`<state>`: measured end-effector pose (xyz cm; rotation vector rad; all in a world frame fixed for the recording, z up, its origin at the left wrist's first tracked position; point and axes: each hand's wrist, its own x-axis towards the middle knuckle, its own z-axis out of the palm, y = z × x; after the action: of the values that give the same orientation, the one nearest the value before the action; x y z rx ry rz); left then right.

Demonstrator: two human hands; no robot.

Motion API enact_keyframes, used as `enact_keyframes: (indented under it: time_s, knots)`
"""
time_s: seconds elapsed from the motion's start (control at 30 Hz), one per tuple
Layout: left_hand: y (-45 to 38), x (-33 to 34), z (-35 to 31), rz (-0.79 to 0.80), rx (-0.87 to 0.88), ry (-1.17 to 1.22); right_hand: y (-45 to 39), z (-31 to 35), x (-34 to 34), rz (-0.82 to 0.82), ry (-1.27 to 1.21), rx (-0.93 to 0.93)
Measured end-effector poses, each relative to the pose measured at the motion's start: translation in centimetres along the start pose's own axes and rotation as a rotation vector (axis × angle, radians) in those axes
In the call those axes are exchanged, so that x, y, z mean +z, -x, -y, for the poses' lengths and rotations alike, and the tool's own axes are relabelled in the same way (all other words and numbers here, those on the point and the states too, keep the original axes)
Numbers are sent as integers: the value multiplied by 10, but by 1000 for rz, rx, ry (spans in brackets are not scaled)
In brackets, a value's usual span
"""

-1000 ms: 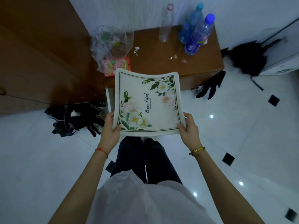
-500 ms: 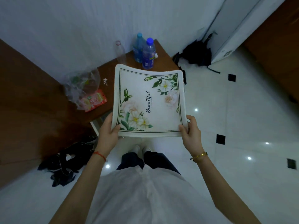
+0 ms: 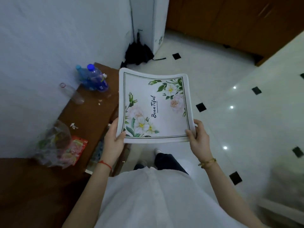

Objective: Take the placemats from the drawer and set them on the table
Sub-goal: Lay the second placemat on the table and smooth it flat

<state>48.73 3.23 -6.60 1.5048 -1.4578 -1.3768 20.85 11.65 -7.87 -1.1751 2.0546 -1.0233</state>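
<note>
Left hand is pinching the near-left corner of the placemats, thumb on top, fingers curled under. Right hand is gripping the near-right corner the same way. The placemats are being held flat in the air, over the floor, just off the right edge of the brown tabletop.

Risks: only the near edge is being held, so the far edge is sagging and bowing; a loose pinch could let it flop or slide out. If it is a stack, lower sheets could be slipping. Swinging left could be knocking the bottles at the far corner, or the plastic bag near the front edge.

Hard to make out: sheet count, since only the top face is showing. Drawer is mostly hidden behind the left arm. Can't tell whether this tabletop is the target table.
</note>
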Motion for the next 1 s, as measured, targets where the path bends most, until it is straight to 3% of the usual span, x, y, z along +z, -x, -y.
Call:
enact_keyframes:
  time_s: [0.47, 1.0]
  knots:
    - [-19, 93, -48, 514, 190, -127, 106, -43, -61, -482, -54, 311]
    - [61, 329, -91, 961, 338, -178, 227, -135, -204, -883, -52, 524]
